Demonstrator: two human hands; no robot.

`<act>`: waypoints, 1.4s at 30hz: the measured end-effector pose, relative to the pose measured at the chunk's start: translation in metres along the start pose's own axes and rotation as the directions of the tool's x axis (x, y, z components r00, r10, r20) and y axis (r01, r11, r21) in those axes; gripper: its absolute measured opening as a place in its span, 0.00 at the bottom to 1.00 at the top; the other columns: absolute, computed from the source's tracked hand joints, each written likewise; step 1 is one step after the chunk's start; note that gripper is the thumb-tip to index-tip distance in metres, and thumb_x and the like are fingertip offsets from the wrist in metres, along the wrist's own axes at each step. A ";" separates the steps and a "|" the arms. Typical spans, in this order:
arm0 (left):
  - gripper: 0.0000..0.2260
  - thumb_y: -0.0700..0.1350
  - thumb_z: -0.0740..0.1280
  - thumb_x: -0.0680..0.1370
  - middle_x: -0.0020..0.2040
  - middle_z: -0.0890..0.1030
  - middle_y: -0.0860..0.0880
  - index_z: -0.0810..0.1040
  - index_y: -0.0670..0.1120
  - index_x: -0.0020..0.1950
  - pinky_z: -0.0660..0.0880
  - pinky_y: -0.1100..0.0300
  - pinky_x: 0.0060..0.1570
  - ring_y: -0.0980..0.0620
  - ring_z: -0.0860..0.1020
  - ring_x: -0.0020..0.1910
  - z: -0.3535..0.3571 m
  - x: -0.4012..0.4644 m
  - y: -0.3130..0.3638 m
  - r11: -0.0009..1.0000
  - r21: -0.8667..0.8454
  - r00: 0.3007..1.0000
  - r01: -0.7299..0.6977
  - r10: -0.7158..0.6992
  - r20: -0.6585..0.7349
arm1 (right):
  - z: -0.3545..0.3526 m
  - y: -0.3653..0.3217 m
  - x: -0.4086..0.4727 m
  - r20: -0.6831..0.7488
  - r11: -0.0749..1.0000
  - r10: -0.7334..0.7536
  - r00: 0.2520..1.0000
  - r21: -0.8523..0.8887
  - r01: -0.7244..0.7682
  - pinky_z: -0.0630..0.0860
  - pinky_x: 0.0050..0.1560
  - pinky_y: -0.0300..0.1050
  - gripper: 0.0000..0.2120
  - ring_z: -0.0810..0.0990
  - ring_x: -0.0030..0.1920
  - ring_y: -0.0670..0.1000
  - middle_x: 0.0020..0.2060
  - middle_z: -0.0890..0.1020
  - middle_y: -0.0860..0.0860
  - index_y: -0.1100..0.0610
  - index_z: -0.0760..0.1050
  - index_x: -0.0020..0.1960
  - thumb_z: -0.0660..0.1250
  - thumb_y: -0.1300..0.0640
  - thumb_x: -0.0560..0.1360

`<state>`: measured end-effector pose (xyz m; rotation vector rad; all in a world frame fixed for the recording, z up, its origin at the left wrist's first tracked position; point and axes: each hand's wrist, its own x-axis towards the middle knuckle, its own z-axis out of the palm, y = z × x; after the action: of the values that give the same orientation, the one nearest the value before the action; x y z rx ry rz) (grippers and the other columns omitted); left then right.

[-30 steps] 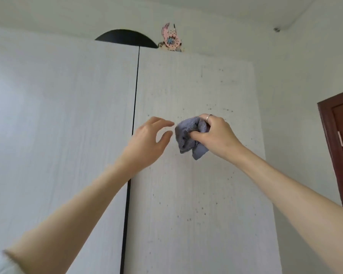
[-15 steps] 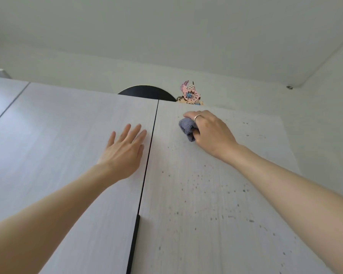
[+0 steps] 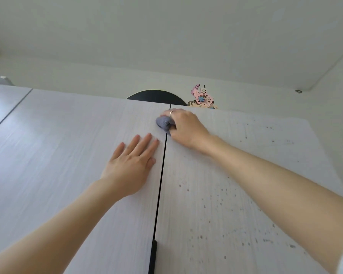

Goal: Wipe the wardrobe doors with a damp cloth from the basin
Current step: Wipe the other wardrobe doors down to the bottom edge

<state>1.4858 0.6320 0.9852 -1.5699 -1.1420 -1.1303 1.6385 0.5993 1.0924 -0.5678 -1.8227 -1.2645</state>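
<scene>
I look up at two white wardrobe doors. The right door is speckled with dark spots; the left door looks plain. A dark gap runs between them. My right hand presses a bunched grey-blue cloth against the top of the doors, right over the gap. My left hand lies flat with fingers spread on the left door, just below the cloth. The basin is out of sight.
On top of the wardrobe sit a black rounded object and a pink and blue ornament. A third door panel lies at the far left. The ceiling fills the upper view.
My view tilted upward. My right hand carried the cloth up and leftward to the top of the gap. My left hand went from hovering to lying flat on the left door.
</scene>
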 end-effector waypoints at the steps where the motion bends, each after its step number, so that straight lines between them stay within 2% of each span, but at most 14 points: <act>1: 0.23 0.54 0.41 0.82 0.76 0.37 0.60 0.36 0.58 0.75 0.40 0.55 0.72 0.55 0.39 0.76 0.001 0.000 0.000 1.000 -0.001 1.000 0.003 -0.003 0.002 | -0.002 0.003 -0.008 0.038 0.998 -0.061 0.997 -0.014 0.062 0.71 0.48 0.45 0.12 0.76 0.49 0.54 0.47 0.80 0.50 0.57 0.77 0.44 0.61 0.69 0.66; 3: 0.23 0.54 0.40 0.82 0.76 0.36 0.59 0.35 0.58 0.75 0.39 0.55 0.72 0.55 0.38 0.76 0.002 -0.001 0.001 1.000 -0.006 1.000 0.004 -0.004 -0.002 | -0.016 0.023 -0.016 0.062 0.993 -0.076 0.995 -0.089 0.081 0.71 0.54 0.45 0.16 0.76 0.55 0.54 0.53 0.81 0.52 0.58 0.78 0.51 0.60 0.69 0.68; 5: 0.23 0.54 0.40 0.82 0.76 0.36 0.59 0.34 0.58 0.75 0.38 0.55 0.72 0.55 0.37 0.75 0.002 -0.001 0.001 1.000 -0.021 1.000 0.003 -0.003 0.004 | -0.035 0.052 -0.016 -0.069 0.979 0.163 0.984 -0.115 -0.170 0.72 0.49 0.43 0.14 0.77 0.52 0.57 0.49 0.81 0.53 0.58 0.78 0.45 0.58 0.70 0.67; 8: 0.23 0.53 0.39 0.82 0.76 0.36 0.60 0.35 0.59 0.75 0.38 0.55 0.72 0.55 0.37 0.75 0.002 -0.001 0.000 0.999 -0.032 1.000 0.011 -0.010 0.016 | -0.043 0.070 -0.015 -0.312 0.857 0.479 0.821 -0.037 -0.514 0.68 0.42 0.41 0.13 0.77 0.49 0.58 0.48 0.80 0.53 0.55 0.76 0.41 0.57 0.69 0.69; 13: 0.23 0.53 0.40 0.82 0.76 0.36 0.60 0.35 0.60 0.74 0.39 0.54 0.72 0.55 0.38 0.75 -0.002 -0.001 0.004 0.998 -0.038 0.998 0.049 -0.048 0.035 | -0.008 0.029 -0.037 -0.040 0.996 0.039 0.998 -0.076 -0.042 0.70 0.59 0.44 0.20 0.73 0.61 0.51 0.61 0.77 0.50 0.55 0.77 0.58 0.59 0.68 0.70; 16: 0.23 0.53 0.39 0.81 0.76 0.35 0.60 0.33 0.61 0.74 0.38 0.52 0.72 0.54 0.36 0.75 -0.002 -0.003 0.006 0.996 -0.040 0.995 0.081 -0.078 0.066 | -0.034 0.059 -0.039 -0.096 0.966 0.185 0.978 -0.162 -0.199 0.73 0.54 0.47 0.15 0.74 0.58 0.55 0.58 0.77 0.52 0.55 0.77 0.52 0.58 0.67 0.71; 20: 0.23 0.51 0.40 0.81 0.76 0.36 0.60 0.34 0.62 0.74 0.38 0.48 0.73 0.54 0.37 0.75 0.002 -0.004 0.016 0.984 -0.087 0.987 0.158 -0.156 0.029 | -0.063 0.105 -0.065 -0.361 0.727 0.571 0.737 -0.194 -0.658 0.65 0.42 0.44 0.11 0.74 0.52 0.59 0.53 0.76 0.58 0.56 0.74 0.48 0.56 0.68 0.73; 22: 0.23 0.51 0.40 0.81 0.76 0.37 0.60 0.35 0.62 0.74 0.39 0.47 0.73 0.53 0.37 0.75 0.004 -0.005 0.022 0.977 -0.107 0.983 0.183 -0.182 0.021 | -0.057 0.104 -0.069 -0.413 0.683 0.620 0.668 -0.134 -0.718 0.63 0.43 0.43 0.12 0.73 0.53 0.59 0.53 0.76 0.58 0.57 0.74 0.50 0.56 0.69 0.73; 26: 0.23 0.51 0.39 0.80 0.76 0.38 0.60 0.35 0.63 0.73 0.41 0.47 0.73 0.54 0.38 0.76 0.002 -0.003 0.024 0.970 -0.105 0.976 0.218 -0.218 0.011 | -0.040 0.078 -0.056 -0.156 0.954 0.261 0.953 -0.107 -0.279 0.69 0.51 0.42 0.18 0.74 0.58 0.55 0.58 0.77 0.52 0.56 0.77 0.53 0.58 0.71 0.69; 28: 0.23 0.51 0.39 0.80 0.76 0.38 0.60 0.36 0.64 0.73 0.42 0.47 0.73 0.53 0.39 0.76 0.001 -0.003 0.026 0.964 -0.104 0.969 0.245 -0.245 0.008 | -0.047 0.083 -0.062 -0.108 0.967 0.228 0.968 -0.091 -0.238 0.71 0.55 0.45 0.20 0.74 0.58 0.54 0.60 0.77 0.51 0.55 0.77 0.53 0.57 0.71 0.68; 32: 0.23 0.50 0.39 0.81 0.77 0.39 0.59 0.37 0.64 0.74 0.41 0.45 0.73 0.53 0.39 0.76 0.004 -0.002 0.033 0.946 -0.128 0.955 0.297 -0.296 0.026 | -0.080 0.133 -0.101 -0.322 0.848 0.461 0.827 -0.116 -0.518 0.65 0.42 0.44 0.12 0.74 0.49 0.59 0.46 0.75 0.55 0.55 0.68 0.40 0.56 0.71 0.68; 37: 0.23 0.50 0.39 0.80 0.77 0.39 0.58 0.37 0.63 0.74 0.41 0.44 0.72 0.52 0.39 0.76 0.007 -0.002 0.036 0.947 -0.125 0.954 0.297 -0.299 0.005 | -0.101 0.169 -0.127 -0.505 0.496 0.760 0.409 0.045 -0.867 0.69 0.50 0.48 0.13 0.73 0.56 0.62 0.55 0.74 0.62 0.60 0.75 0.53 0.56 0.69 0.74; 39: 0.23 0.51 0.39 0.80 0.77 0.39 0.58 0.37 0.64 0.74 0.41 0.44 0.73 0.52 0.39 0.76 0.007 -0.002 0.035 0.944 -0.133 0.953 0.301 -0.304 0.000 | -0.094 0.160 -0.116 -0.513 0.607 0.686 0.516 0.013 -0.794 0.69 0.50 0.48 0.12 0.74 0.56 0.61 0.54 0.76 0.61 0.59 0.76 0.48 0.56 0.69 0.73; 42: 0.22 0.52 0.39 0.80 0.77 0.40 0.58 0.37 0.65 0.74 0.41 0.44 0.73 0.52 0.39 0.76 0.007 -0.002 0.035 0.944 -0.133 0.952 0.302 -0.306 -0.012 | -0.079 0.139 -0.097 -0.327 0.876 0.438 0.837 -0.054 -0.479 0.68 0.54 0.45 0.17 0.74 0.58 0.58 0.56 0.78 0.57 0.59 0.78 0.50 0.57 0.72 0.69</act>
<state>1.5204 0.6316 0.9769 -1.4987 -1.3451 -1.4529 1.8254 0.5902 1.0997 -0.7844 -1.2491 -1.0729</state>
